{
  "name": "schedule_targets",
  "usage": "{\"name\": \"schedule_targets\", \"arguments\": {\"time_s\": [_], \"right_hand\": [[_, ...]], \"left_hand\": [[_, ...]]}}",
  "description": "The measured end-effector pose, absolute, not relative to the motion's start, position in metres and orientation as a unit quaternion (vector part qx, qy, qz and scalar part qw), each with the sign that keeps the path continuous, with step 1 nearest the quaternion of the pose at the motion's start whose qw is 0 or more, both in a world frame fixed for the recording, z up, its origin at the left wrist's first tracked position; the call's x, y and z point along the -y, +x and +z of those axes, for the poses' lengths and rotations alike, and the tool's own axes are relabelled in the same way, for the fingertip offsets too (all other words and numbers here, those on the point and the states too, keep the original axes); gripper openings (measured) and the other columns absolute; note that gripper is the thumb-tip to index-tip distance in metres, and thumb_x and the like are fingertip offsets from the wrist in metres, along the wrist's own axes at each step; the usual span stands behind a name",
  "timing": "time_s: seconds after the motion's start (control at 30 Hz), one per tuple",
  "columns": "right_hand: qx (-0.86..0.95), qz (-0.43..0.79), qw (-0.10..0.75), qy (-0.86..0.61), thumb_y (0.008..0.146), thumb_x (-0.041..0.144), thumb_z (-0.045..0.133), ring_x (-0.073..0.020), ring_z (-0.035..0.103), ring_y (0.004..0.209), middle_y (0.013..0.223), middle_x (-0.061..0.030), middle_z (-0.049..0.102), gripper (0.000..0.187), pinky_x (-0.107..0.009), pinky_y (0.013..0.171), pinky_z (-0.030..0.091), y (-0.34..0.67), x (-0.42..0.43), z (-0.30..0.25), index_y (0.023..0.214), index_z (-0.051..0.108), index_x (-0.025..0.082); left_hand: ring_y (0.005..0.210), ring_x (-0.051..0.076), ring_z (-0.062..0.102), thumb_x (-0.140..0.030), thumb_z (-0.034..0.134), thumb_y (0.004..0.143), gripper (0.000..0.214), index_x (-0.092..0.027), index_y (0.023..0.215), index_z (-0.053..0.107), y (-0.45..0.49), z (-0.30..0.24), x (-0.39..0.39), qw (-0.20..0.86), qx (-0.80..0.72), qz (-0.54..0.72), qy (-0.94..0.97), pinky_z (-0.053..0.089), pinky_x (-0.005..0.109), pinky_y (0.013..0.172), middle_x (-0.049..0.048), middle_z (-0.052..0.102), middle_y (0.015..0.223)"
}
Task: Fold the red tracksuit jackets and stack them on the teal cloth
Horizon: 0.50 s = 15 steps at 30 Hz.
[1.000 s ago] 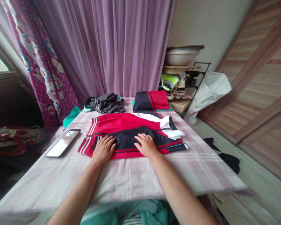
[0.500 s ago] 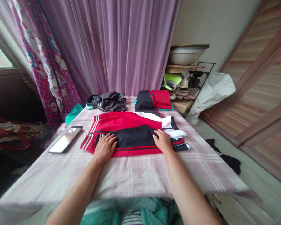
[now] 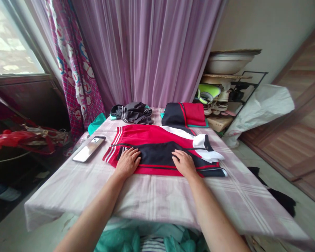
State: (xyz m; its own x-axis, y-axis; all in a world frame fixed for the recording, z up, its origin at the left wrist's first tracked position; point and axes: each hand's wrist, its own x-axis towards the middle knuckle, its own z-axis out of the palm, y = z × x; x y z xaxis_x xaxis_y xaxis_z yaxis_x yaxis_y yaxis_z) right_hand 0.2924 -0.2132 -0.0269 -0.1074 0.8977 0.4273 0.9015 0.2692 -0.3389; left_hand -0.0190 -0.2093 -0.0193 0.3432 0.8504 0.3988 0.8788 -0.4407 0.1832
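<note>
A red, black and white zip jacket (image 3: 152, 154) lies folded flat across the table, its white-striped hem to the left and white sleeve parts to the right. My left hand (image 3: 128, 161) rests palm down near the striped hem, fingers stretched over the black panel. On the same panel, farther right, my right hand (image 3: 184, 163) lies flat with its fingers spread. Neither hand grips the cloth. Behind the jacket is a folded red and black garment (image 3: 195, 113), with a green edge showing underneath. A crumpled dark grey garment (image 3: 136, 112) sits at the back left.
A phone (image 3: 89, 149) lies on the checked tablecloth (image 3: 157, 199) at the left. Purple curtains (image 3: 147, 52) hang behind the table. To the right stand a shoe rack (image 3: 243, 78) with a basin (image 3: 229, 63) on top, and a white sack (image 3: 262, 105). Dark cloth (image 3: 280, 199) lies on the floor.
The view has turned left, so the table things appear farther right. My right hand has slid left over the black panel, closer to my left hand, which stays near the hem.
</note>
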Motion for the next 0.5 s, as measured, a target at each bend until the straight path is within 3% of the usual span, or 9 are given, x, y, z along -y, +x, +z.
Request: {"name": "schedule_targets", "arguments": {"time_s": [0.17,0.33,0.5], "right_hand": [[0.746,-0.005,0.291,-0.599,0.09,0.024,0.053,-0.0237,0.063,0.118,0.125,-0.0084,0.071,0.031,-0.04,0.104,0.048,0.295,0.212,-0.029,0.111,0.075,0.023],[0.732,-0.009,0.305,-0.609,0.09,0.025,0.052,-0.0233,0.064,0.116,0.123,-0.0077,0.072,0.031,-0.041,0.105,0.047,0.302,0.209,-0.032,0.109,0.076,0.023],[0.691,-0.031,0.306,-0.654,0.089,0.024,0.051,-0.0253,0.066,0.112,0.119,-0.0112,0.073,0.031,-0.04,0.102,0.049,0.324,0.205,-0.036,0.106,0.077,0.019]], "left_hand": [[0.133,0.028,0.053,-0.043,0.04,0.099,0.043,-0.023,0.125,0.068,-0.019,-0.016,0.211,0.026,0.528,-0.219,-0.82,0.039,0.051,0.114,0.0079,0.066,0.135],[0.133,0.03,0.053,-0.043,0.041,0.099,0.04,-0.025,0.124,0.068,-0.017,-0.012,0.213,0.028,0.536,-0.211,-0.817,0.03,0.058,0.117,0.0077,0.066,0.135],[0.133,0.03,0.053,-0.042,0.043,0.098,0.039,-0.026,0.123,0.068,-0.017,-0.011,0.214,0.026,0.539,-0.206,-0.816,0.028,0.059,0.117,0.0082,0.066,0.135]]}}
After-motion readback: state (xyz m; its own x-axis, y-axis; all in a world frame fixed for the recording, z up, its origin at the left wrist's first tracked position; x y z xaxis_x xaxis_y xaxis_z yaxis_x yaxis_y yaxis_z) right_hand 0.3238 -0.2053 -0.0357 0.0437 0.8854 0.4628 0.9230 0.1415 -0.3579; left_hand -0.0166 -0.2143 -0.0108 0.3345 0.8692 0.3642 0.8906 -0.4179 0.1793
